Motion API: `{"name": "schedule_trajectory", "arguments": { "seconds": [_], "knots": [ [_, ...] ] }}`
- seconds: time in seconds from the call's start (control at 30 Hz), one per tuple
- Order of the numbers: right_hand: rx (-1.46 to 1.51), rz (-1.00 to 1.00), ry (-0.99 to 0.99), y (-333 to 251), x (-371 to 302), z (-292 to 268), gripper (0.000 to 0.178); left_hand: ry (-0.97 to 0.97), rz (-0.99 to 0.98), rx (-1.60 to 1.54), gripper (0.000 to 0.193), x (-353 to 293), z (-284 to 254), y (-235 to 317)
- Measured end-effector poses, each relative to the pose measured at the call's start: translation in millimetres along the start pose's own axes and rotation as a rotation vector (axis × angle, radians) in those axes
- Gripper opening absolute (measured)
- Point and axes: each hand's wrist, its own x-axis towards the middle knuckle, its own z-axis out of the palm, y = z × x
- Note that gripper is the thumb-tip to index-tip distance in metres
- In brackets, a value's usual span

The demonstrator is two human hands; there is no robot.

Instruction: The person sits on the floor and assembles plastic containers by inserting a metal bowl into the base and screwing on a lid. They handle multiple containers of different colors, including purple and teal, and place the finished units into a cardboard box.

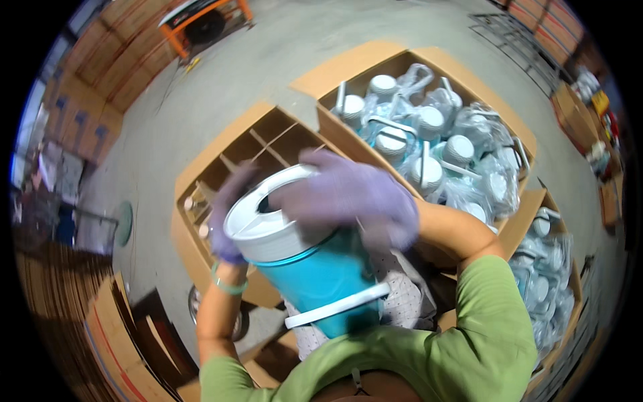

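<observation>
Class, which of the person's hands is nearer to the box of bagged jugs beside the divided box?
Right. The right hand is at the top of the blue bin, toward the box of jugs; the left hand is at the bin's left, farther from that box.

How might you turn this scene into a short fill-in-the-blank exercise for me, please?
1. The left hand and the right hand both wear ____ gloves.
2. The handle across the turquoise container is coloured ____.
3. In the picture, the box with dividers stands to the ____ of the large box full of bagged containers.
4. The short-sleeved shirt is ____.

Missing words: purple; white; left; green.
</observation>
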Motion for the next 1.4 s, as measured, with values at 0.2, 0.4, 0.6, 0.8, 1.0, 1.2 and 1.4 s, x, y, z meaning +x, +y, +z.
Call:
{"name": "schedule_trajectory", "arguments": {
  "seconds": [0.2,0.4,0.6,0.8,1.0,1.2,1.4],
  "knots": [
    [0.146,-0.089,0.046,-1.6,-9.4,2.5,0.048,-0.162,-0.194,-0.310,0.084,7.1,-0.6,16.5],
    [0.089,0.174,0.081,16.4,-18.6,4.4,0.043,-0.004,0.129,0.047,0.052,-1.4,13.7,15.6],
    [0.055,0.438,-0.033,1.5,-3.0,-6.3,0.059,-0.092,0.397,0.262,0.043,0.9,21.8,40.8],
    [0.141,0.173,0.084,20.9,0.1,-16.7,0.052,-0.157,0.189,-0.068,0.054,15.4,19.6,33.5],
    [-0.023,0.044,-0.420,-3.2,42.6,0.8,0.038,-0.203,0.184,-0.024,0.040,15.9,-5.6,19.8],
    [0.025,0.668,-0.837,11.8,51.7,-58.9,0.032,0.048,0.395,-0.462,0.029,26.8,80.3,-29.7],
    [0.068,1.285,-0.823,-0.4,77.5,-63.7,0.035,0.321,0.523,-0.144,0.032,24.4,108.4,-25.4]
  ]
}}
